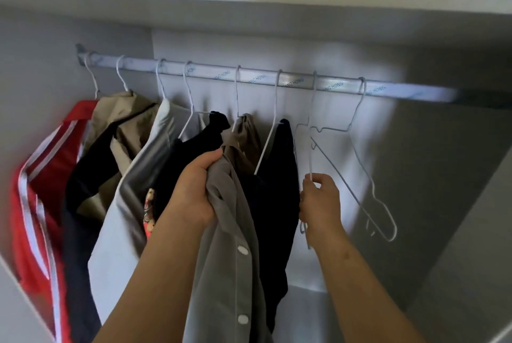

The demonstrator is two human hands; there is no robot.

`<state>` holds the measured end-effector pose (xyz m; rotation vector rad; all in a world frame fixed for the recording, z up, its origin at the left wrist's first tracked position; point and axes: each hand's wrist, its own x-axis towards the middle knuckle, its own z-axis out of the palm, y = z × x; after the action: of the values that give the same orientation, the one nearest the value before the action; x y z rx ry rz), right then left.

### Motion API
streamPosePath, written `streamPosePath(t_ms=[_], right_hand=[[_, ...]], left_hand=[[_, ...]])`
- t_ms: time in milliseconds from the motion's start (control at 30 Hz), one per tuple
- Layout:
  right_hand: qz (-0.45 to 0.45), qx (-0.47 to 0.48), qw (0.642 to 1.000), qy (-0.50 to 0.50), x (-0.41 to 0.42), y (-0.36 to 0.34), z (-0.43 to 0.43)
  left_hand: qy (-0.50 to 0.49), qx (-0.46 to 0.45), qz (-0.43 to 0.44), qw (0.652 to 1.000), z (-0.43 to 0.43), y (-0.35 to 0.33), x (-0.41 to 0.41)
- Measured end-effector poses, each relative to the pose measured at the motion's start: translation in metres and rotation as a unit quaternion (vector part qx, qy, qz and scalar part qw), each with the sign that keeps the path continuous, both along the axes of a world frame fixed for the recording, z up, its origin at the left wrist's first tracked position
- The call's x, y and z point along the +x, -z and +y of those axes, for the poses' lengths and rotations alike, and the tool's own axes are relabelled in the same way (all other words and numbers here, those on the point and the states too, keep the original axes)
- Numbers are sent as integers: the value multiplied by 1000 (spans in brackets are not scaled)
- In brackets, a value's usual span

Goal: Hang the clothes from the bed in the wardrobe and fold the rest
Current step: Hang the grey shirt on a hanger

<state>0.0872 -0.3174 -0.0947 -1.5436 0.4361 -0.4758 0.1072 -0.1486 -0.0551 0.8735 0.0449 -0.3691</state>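
Left hand bunches the grey button shirt up among the hung clothes; right hand pinches an empty wire hanger on the rail.

Dim, soft light – glare on the rail, blurred, bowed edges

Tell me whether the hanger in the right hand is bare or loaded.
Bare: the hanger pinched by the right hand carries no garment.
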Motion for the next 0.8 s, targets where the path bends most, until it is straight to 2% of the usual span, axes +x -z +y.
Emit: streamPosePath(t_ms=[267,533,800], right_hand=[[-74,-1,997,21,-10,-11,11],[-46,25,998,39,-65,0,52],[-39,15,992,118,-149,31,108]], left_hand=[[16,9,-3,1000,8,2,-2],[19,13,4,1000,45,9,-37],[46,59,-6,997,85,21,-95]])
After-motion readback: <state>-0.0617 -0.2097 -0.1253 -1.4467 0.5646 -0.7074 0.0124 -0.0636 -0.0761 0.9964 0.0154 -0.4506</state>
